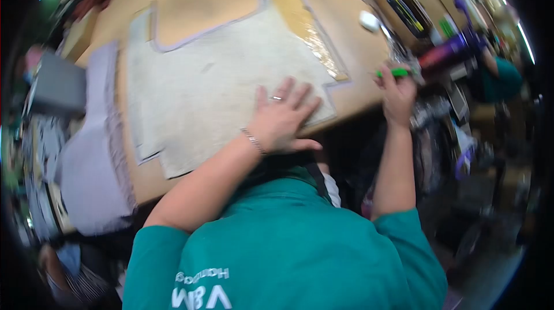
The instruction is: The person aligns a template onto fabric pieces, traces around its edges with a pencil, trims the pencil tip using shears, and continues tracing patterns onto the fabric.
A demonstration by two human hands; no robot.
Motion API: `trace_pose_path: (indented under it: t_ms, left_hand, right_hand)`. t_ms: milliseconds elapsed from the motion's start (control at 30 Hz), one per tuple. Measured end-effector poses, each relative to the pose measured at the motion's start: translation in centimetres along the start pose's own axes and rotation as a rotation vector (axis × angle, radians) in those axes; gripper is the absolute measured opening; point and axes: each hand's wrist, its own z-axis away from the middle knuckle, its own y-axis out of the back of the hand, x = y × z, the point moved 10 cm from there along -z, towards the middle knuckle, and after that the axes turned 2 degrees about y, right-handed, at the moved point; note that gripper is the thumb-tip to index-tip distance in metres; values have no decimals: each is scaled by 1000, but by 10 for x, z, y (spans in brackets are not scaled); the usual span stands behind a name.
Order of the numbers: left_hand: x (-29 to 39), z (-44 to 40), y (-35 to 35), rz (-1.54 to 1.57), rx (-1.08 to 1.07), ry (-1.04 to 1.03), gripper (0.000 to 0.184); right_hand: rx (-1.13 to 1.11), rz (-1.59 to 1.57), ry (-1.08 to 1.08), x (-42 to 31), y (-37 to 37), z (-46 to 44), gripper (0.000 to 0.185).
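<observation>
My left hand (283,114) lies with its fingers spread on a large pale pattern piece (202,90); a ring and a bracelet show on it. At the table's right edge, my right hand (398,93) is closed around a green pen (395,72). Under the pale piece is lilac fabric (193,39), which shows as a thin border along its cut-out. A yellowish strip with a shiny taped end (317,50) runs along the piece's upper right side.
Lilac fabric (95,177) hangs over the table's left edge beside a grey box (57,86). A purple bottle (450,51), a white object (369,21) and a tray of tools (404,10) are at the right. People's parts show at both sides.
</observation>
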Motion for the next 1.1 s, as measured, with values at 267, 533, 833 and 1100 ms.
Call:
trace_pose_path:
  t_ms: [267,533,833,1100]
  left_hand:
    - [-143,55,55,561,521,224,52]
    - [-215,109,37,134,306,657,69]
    - [-217,117,37,83,327,510,59]
    - [-217,122,35,139,438,511,59]
  right_hand:
    - [-97,-109,-262,36,-41,4,10]
    - [-850,7,-177,-24,-317,52,11]
    - [-1652,252,-181,-31,-516,198,16]
    - [-1843,399,-137,-26,-530,230,19]
